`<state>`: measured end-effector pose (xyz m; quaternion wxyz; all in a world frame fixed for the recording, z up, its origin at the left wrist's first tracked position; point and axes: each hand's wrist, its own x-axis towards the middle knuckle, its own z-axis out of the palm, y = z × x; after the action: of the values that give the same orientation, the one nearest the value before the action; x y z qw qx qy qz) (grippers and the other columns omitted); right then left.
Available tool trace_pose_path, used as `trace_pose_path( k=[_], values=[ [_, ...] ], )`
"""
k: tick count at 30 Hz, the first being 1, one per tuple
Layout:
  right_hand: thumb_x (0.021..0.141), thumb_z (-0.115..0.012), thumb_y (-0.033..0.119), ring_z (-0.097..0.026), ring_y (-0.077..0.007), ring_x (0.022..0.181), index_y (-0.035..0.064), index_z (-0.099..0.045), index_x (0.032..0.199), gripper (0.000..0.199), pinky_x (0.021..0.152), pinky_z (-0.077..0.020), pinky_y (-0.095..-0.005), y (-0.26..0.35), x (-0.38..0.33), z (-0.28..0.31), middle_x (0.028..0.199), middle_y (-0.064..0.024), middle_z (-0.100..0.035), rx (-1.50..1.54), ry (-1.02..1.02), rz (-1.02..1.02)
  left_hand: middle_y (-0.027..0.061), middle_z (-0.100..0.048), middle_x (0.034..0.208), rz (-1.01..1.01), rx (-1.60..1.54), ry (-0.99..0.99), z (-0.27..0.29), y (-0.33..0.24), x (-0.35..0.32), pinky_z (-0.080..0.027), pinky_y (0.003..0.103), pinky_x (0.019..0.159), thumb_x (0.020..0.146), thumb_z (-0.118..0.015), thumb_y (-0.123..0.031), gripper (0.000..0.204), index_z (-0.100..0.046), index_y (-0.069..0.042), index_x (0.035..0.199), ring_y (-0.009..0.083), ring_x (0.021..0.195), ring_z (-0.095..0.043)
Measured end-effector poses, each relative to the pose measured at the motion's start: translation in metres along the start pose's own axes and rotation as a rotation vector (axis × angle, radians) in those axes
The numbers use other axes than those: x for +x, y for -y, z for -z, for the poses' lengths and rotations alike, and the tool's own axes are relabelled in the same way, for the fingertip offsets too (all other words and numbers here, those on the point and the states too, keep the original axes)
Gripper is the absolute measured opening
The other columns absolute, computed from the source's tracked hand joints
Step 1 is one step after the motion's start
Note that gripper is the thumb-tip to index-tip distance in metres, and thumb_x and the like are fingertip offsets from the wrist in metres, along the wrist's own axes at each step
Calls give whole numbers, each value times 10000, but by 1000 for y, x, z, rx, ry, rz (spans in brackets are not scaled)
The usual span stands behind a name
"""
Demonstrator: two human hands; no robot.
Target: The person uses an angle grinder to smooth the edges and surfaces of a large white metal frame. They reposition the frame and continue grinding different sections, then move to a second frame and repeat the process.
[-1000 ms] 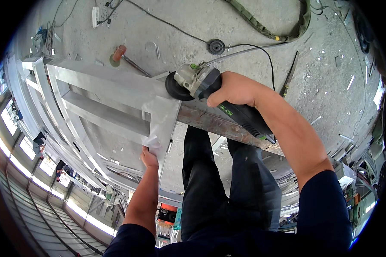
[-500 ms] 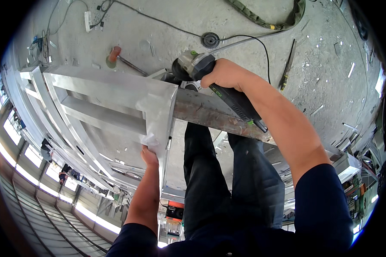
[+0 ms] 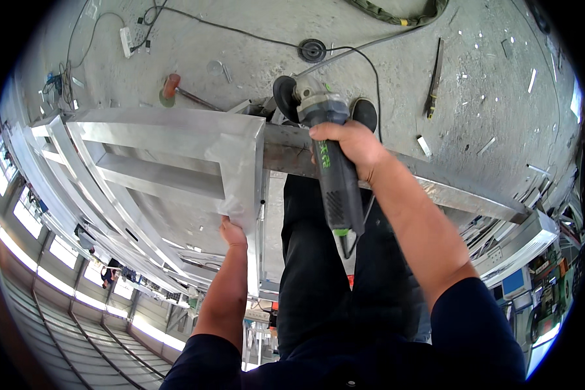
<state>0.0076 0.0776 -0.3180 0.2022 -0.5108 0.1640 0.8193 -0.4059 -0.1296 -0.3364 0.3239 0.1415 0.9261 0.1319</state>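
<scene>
My right hand [image 3: 357, 146] is wrapped round the body of an angle grinder [image 3: 335, 172], its black disc [image 3: 285, 99] at the far end, tilted up and away from the metal. The grinder hangs over a rusty steel beam [image 3: 291, 155], right of a silvery welded metal frame [image 3: 240, 153]. My left hand [image 3: 233, 232] is closed at the frame's near edge, its fingertips partly hidden. A pale, hazy patch shows on the metal just beyond those fingers. Nothing touches the disc.
A mallet [image 3: 171, 88] with an orange head lies beyond the frame. Cables run over the concrete floor past a round black disc [image 3: 312, 50]. A long, narrow tool [image 3: 434, 81] and metal scraps lie at the right. A power strip [image 3: 126, 42] is far left.
My right hand has swung the grinder from a slant to nearly upright, bringing its body nearer to me and its disc slightly right. My left hand stays at the frame's edge.
</scene>
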Motion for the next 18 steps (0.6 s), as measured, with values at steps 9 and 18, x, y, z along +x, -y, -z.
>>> trace_pose_path(
  k=[9, 18],
  values=[
    [756, -773, 164, -576, -136, 623, -23, -621, 884, 273, 580, -480, -321, -75, 0, -37, 762, -52, -608, 11, -245, 271, 159, -670, 966, 23, 103, -35, -2, -18, -8, -482, 356, 774, 992, -419, -358, 511, -655, 86, 1084, 247, 837, -609],
    [696, -760, 218, -555, -126, 647, -32, -625, 854, 325, 611, -476, -316, -104, 10, -55, 719, -40, -607, 86, -329, 386, 237, -600, 1213, 53, 184, -25, -6, -26, -16, -479, 379, 925, 993, -351, -415, 611, -522, 66, 1328, 318, 1057, -602]
  ],
)
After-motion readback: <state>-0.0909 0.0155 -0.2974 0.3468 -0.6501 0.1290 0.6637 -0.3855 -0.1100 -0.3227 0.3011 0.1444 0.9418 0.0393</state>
